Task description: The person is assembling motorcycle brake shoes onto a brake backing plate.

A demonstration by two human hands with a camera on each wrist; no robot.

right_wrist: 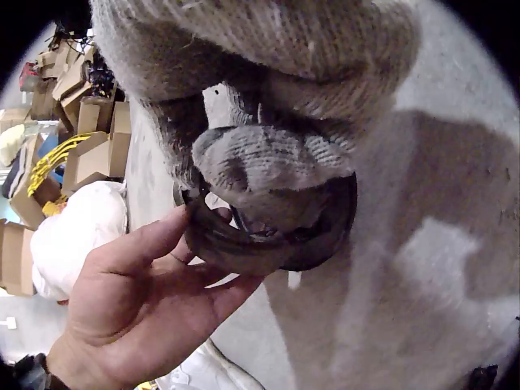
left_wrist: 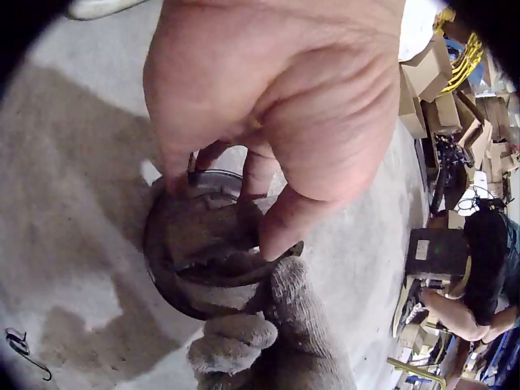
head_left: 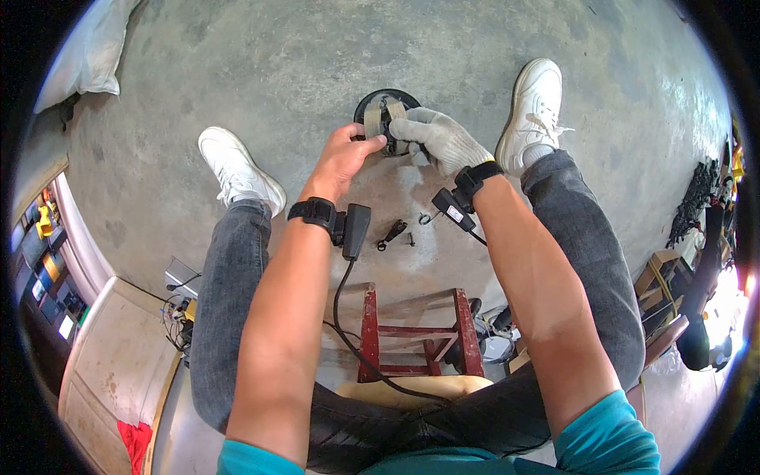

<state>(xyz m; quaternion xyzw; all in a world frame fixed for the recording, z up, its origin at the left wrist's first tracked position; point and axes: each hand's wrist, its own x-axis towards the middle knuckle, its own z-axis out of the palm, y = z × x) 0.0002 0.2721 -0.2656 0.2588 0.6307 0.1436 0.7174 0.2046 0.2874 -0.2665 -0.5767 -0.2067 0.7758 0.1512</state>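
Observation:
A round black part (head_left: 408,100) with tan curved pieces (head_left: 372,120) inside its rim is held just above or on the floor; which, I cannot tell. The bare left hand (head_left: 342,162) grips its left side, thumb toward the middle. From the right, the right hand (head_left: 443,141) in a knitted glove pinches the other curved piece. In the left wrist view the left hand (left_wrist: 276,106) reaches over the dark round part (left_wrist: 162,272), thumb close to the gloved fingers. The right wrist view has the gloved hand (right_wrist: 260,106) with curled fingers at the dark ring (right_wrist: 244,253), partly hiding its inside.
On the concrete floor (head_left: 317,63) lie a black clip-like part (head_left: 392,232), a small bolt-like piece (head_left: 411,239) and a ring (head_left: 425,219). A red wooden stool (head_left: 370,332) stands nearer the body. White shoes flank the work, and cardboard boxes (right_wrist: 89,158) lie off to one side.

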